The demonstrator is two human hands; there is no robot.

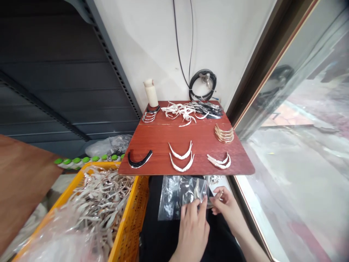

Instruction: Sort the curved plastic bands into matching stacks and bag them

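Observation:
My left hand (192,223) is over my lap, its fingers closed on the near edge of a clear plastic bag (171,198). Inside the bag a pale curved strip (197,188) shows through. To the right, my right hand (227,205) pinches a thin, shiny curved strip (219,195) beside the bag's opening; the fingers partly hide it. Just beyond the hands, the red-brown board (158,136) holds white curved strips (181,162) in the middle, more white curved strips (220,162) at the right, and nested black curved strips (139,162) at the left.
A yellow crate (128,211) of loose strips stands at the left. Gold strips (224,134), a heap of white strips (178,110), dark strips (208,109) and a cream bottle (151,94) lie farther back on the board. A glass panel (289,174) borders the right side.

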